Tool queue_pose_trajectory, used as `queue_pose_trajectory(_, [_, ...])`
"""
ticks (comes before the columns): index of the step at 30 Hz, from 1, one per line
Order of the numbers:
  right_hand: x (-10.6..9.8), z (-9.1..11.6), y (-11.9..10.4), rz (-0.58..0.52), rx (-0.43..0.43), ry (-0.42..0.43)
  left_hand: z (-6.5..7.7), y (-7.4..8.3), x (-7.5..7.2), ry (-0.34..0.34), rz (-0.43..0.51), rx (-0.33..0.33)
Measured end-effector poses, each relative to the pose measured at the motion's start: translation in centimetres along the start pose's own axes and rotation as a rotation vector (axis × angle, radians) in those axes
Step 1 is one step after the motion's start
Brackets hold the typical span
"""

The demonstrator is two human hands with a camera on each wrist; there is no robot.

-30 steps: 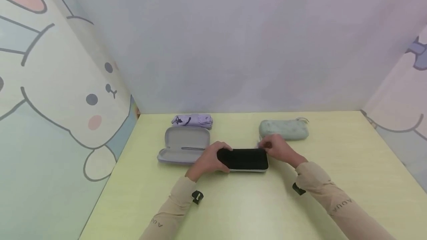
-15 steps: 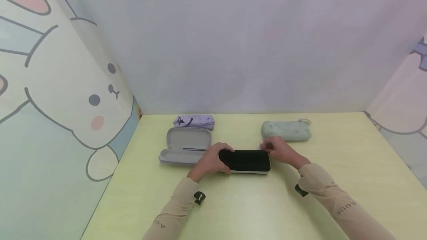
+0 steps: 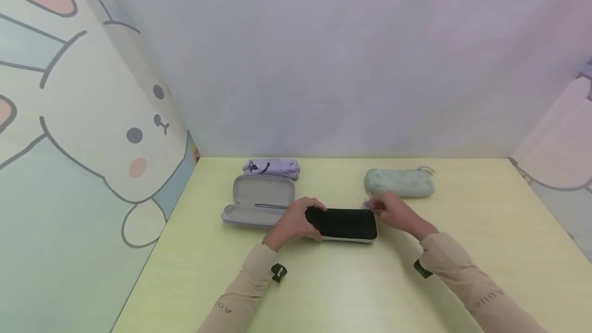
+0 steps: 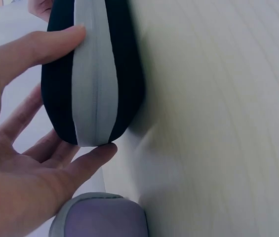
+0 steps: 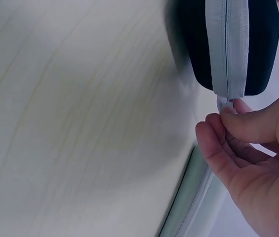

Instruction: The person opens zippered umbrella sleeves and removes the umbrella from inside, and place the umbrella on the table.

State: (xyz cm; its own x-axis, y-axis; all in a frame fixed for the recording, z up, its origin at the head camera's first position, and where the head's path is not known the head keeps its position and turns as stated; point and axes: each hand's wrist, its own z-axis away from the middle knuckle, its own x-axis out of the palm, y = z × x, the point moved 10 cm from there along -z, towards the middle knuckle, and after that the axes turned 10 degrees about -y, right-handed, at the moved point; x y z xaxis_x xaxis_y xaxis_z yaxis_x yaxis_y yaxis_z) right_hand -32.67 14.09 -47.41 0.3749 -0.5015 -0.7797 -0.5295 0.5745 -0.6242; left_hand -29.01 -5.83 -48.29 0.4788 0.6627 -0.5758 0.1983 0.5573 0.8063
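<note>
A black zip case [image 3: 349,224] with a light grey zipper band [image 4: 96,84] lies on the table between both hands. My left hand [image 3: 296,221] grips its left end, thumb on the band in the left wrist view and fingers round the other side. At the case's far right corner, my right hand [image 3: 396,213] pinches the small zipper pull [image 5: 223,102] between thumb and fingertips. The zipper looks shut along the ends that the wrist views show; its far side is hidden in the head view.
An open lilac glasses case [image 3: 261,191] with a grey lining stands left of the black case. Behind it lies a folded purple umbrella [image 3: 273,168]. A pale green pouch [image 3: 400,182] sits just behind my right hand. A curtain [image 3: 342,66] hangs along the table's back edge.
The head view has shifted slightly, so the scene sits a little further right. Both hands keep the same hold on the case and zipper pull.
</note>
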Motion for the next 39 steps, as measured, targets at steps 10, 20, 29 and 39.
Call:
queue_pose_trajectory(10, [0.1,0.3,0.2,-0.003,-0.017,0.025,0.1,0.1,-0.4,-0.004,-0.023,0.008])
queue_pose_trajectory(20, [0.4,0.6,0.9,0.008,0.035,0.048,-0.1,0.1,0.1,-0.022,-0.017,-0.001])
queue_pose_trajectory(29, [-0.3,1.2,0.9,0.027,0.052,0.104,0.0,0.1,0.1,-0.015,-0.01,-0.009])
queue_pose_trajectory(39, [-0.4,0.8,1.3,-0.053,0.071,0.035,0.1,0.2,0.0,-0.008,-0.015,-0.027])
